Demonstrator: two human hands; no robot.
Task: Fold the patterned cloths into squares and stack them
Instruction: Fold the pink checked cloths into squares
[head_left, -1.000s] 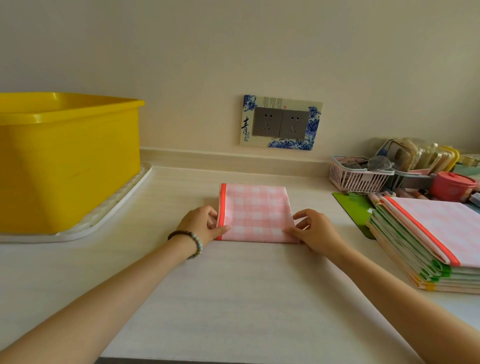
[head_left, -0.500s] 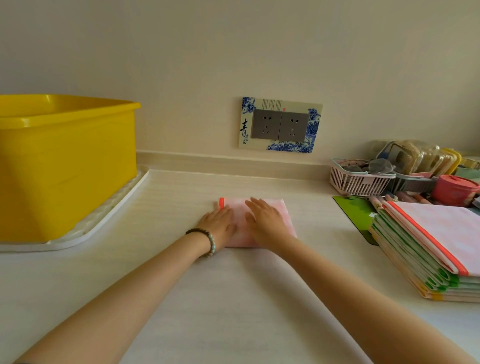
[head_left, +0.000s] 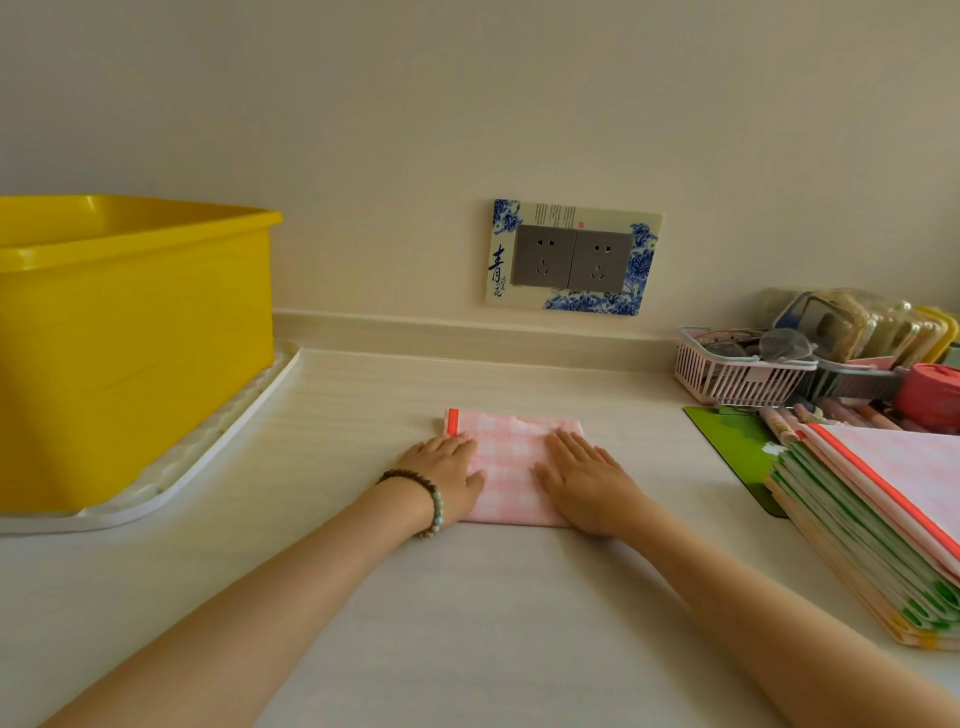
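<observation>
The folded pink checked cloth (head_left: 511, 452) lies flat on the pale countertop (head_left: 519, 623), roughly in the middle of it and a little way out from the wall, folded into a compact, nearly square shape with an orange trim strip (head_left: 453, 422) showing along its left edge. Both hands lie on top of it, palms down. The left hand (head_left: 447, 467) presses on the cloth's left part with its fingers straight and close together, their tips just below the orange strip, and a beaded bracelet (head_left: 435, 501) sits on that wrist. The right hand (head_left: 582, 478) rests on the right part with its fingers straight and slightly spread; neither hand curls round or pinches the fabric. A band of the pink check shows between the two hands. Well to the right, at the edge of view, stands the stack of folded cloths (head_left: 852, 540), its layers showing green, orange and yellow edges, topped by another pink checked cloth with an orange border. The stack partly covers a green mat (head_left: 737, 447). Behind that are a pink slatted basket (head_left: 737, 369), a red lidded container (head_left: 930, 395) and some clear packs too blurred to tell. On the far left a yellow tub (head_left: 130, 338) sits on a white tray (head_left: 208, 457). On the wall behind the cloth is a double socket in a blue-flowered frame (head_left: 571, 257).
</observation>
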